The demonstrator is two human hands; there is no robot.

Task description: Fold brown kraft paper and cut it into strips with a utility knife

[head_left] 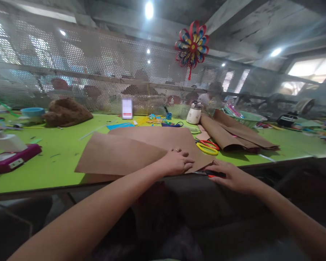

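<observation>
A large sheet of brown paper (125,154) lies folded over on the green table, near its front edge. My left hand (176,162) rests on the paper's right part with its fingers spread, pressing it down. My right hand (229,175) is closed around black-and-red handled scissors (216,173), whose blades are at the paper's lower right edge. Just behind my hands lie scissors with yellow and red handles (208,146). More brown paper (228,136), rolled or folded, sits to the right.
On the green table (54,163) are a purple power strip (16,157), a brown cloth bundle (66,112), a blue bowl (32,111), a phone (127,108), a white bottle (193,113) and a green basket (246,117). A colourful flower ornament (192,47) hangs above.
</observation>
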